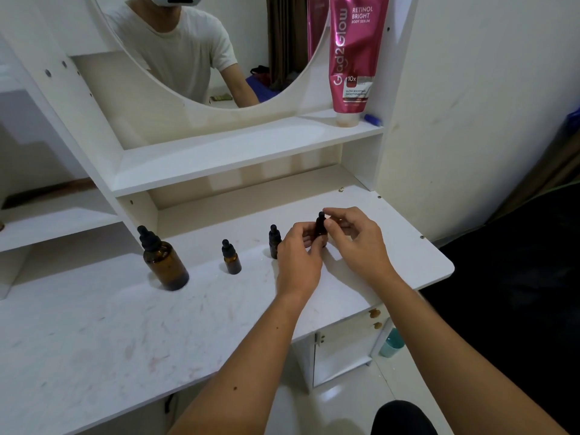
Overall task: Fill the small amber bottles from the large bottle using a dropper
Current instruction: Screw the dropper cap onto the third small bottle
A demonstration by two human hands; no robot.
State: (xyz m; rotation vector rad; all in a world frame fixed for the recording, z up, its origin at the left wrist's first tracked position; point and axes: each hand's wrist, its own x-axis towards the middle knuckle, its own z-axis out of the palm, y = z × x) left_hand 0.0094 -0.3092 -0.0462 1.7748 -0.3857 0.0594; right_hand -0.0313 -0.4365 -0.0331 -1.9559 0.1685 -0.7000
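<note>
Amber bottles are standing in a loose row along the white vanity top [94, 334], and both of the person's hands are meeting over the one furthest right. That small bottle [320, 229] is sitting upright near the back of the counter, mostly hidden between the fingers, with only its black dropper cap poking out above them. The left hand [299, 262] is reaching in from below with the wrist straight and the back of the hand turned up, its fingers curling around the bottle's body and gripping it. The right hand [354, 238] is coming in from the right side, wrist bent slightly inward, thumb and forefinger pinching the dropper cap near its top while the other fingers are arching loosely behind. Both forearms are stretching out bare across the counter edge. Just beside the left hand, a second small bottle [274, 241] is standing partly hidden by the knuckles; a third small bottle [231, 258] is standing further left, and the large bottle [163, 260] is standing well apart at the left end, capped
</note>
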